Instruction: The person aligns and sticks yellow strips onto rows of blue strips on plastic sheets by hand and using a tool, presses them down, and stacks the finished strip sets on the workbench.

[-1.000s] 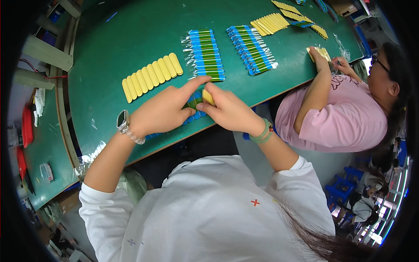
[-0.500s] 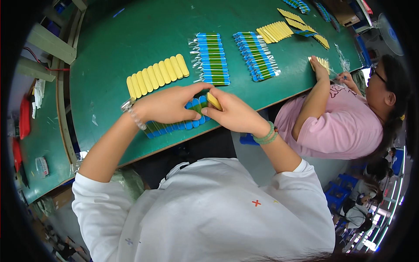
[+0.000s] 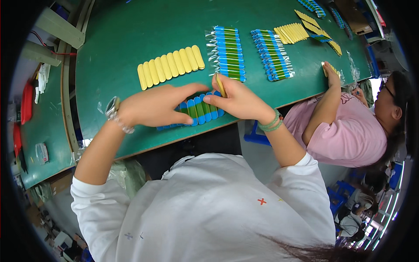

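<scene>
Two wrapped blue-and-green bundles (image 3: 228,52) lay finished on the green tabletop (image 3: 131,35), the yellow oblong pieces (image 3: 171,65) waited, while her left hand (image 3: 155,107) pressed flat the near blue-and-green row (image 3: 198,111) and her right hand (image 3: 238,98) pinched a yellow strip (image 3: 220,85)

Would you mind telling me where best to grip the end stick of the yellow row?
Probably pinch the right-end stick of the yellow row across its long edges, from above and from the right: it lies flat on the green table, its outer side free.

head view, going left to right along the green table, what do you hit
red tool → wristwatch → left hand → row of yellow sticks → right hand → wrapped blue-green bundle → co-worker's hand
</scene>
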Available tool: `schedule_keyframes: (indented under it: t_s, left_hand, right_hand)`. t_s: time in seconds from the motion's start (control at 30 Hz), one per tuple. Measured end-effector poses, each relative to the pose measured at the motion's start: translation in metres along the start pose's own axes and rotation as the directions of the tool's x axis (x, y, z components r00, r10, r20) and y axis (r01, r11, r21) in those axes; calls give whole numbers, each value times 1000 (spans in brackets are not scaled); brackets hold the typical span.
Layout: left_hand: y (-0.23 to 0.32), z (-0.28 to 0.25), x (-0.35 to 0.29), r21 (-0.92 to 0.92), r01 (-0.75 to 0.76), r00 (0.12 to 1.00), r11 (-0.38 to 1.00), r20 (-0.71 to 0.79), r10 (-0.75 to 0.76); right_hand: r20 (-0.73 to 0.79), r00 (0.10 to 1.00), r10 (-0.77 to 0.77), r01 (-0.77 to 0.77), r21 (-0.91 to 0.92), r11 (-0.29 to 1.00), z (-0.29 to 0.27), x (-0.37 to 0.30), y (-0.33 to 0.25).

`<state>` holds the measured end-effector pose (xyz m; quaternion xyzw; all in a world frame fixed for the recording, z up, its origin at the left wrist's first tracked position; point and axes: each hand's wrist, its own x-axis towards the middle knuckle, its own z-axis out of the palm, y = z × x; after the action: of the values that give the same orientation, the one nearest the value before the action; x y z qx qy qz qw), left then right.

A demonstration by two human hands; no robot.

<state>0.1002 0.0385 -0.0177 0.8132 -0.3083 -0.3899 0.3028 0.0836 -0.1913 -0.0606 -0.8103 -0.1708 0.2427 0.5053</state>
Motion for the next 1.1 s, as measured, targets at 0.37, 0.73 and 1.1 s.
schedule_keyframes:
  t_s: [0.37, 0.73, 1.1]
  left_hand:
    - [-11, 10, -22, -85, 45, 986, 995, -154, -58]
    - [-39, 40, -32, -182, 7, 929, 983, -363, -74]
    - [-46, 67, -43, -515, 75, 821, 854, -454, -345]
  right_hand:
    - [19, 1000, 7, -7, 11, 1000, -2, -1, -5]
    - [-12, 1000, -24, 21, -202, 979, 7, 8, -2]
    - [-39, 998, -44, 36, -194, 980, 13, -1, 2]
